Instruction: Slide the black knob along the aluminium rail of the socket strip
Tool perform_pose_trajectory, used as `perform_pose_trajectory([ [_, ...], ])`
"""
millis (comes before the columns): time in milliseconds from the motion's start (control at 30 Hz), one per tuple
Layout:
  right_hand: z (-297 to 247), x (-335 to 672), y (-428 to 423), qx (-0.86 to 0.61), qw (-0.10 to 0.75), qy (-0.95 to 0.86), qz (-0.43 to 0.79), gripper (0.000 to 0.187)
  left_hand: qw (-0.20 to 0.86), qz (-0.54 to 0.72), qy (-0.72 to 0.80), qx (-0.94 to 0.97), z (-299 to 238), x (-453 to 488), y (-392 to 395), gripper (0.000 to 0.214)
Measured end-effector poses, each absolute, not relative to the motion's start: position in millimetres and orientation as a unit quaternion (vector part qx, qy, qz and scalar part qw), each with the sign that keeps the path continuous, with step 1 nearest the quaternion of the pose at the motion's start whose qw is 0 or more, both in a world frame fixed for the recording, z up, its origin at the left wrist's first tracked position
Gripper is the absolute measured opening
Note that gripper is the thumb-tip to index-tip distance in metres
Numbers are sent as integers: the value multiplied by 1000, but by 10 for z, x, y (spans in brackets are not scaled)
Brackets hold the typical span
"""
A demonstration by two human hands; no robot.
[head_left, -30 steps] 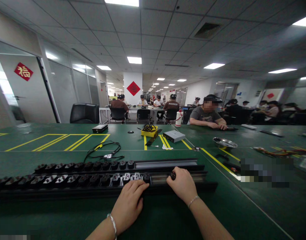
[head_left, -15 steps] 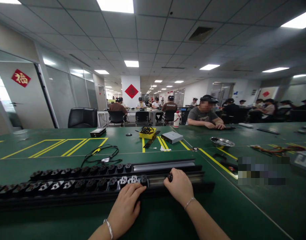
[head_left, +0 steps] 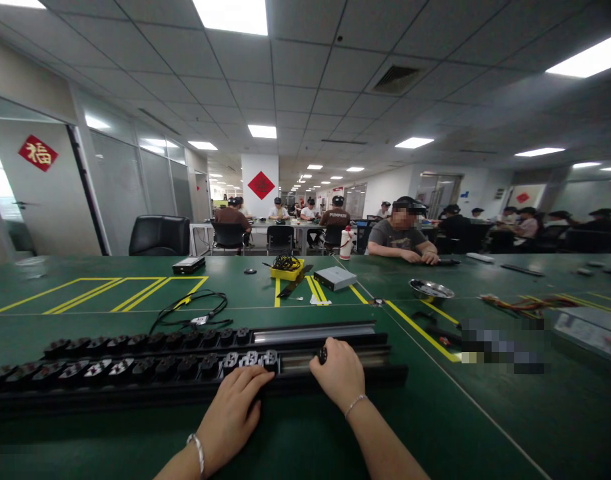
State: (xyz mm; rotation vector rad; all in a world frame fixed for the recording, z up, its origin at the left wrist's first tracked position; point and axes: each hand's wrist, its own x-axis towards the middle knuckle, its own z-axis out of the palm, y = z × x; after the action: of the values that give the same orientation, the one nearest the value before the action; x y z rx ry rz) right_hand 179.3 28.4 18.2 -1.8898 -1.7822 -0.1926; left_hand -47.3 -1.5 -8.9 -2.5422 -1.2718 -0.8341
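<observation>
Two long black rails lie side by side on the green table, with rows of black socket modules (head_left: 144, 368) along their left and middle lengths. My left hand (head_left: 234, 412) rests on the near edge of the front rail (head_left: 345, 377), its fingers stretched out beside the last few sockets and its thumb apart. Over the uncovered channel of that rail, my right hand (head_left: 339, 375) pinches a small round black socket module (head_left: 322, 355). The fingers cover part of this module. Behind, the second rail (head_left: 315, 335) also has sockets on its left part and a bare metallic channel on its right.
A black cable (head_left: 205, 311) lies behind the rails. Farther back are a yellow box of cables (head_left: 287, 269), a grey box (head_left: 336, 277) and a metal bowl (head_left: 432, 289). A person in a grey shirt (head_left: 402, 238) sits across the table. A metal-cased unit (head_left: 592, 330) stands at right.
The view has turned slightly to the right, so everything appears shifted left. Both hands keep their places against the front rail, and the right still pinches the socket module.
</observation>
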Motion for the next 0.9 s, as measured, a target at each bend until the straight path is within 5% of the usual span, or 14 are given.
perform_pose_trajectory([
  [900, 155, 1774, 251, -704, 273, -652, -66, 9, 96, -282, -426, -854, -188, -538, 59, 44],
])
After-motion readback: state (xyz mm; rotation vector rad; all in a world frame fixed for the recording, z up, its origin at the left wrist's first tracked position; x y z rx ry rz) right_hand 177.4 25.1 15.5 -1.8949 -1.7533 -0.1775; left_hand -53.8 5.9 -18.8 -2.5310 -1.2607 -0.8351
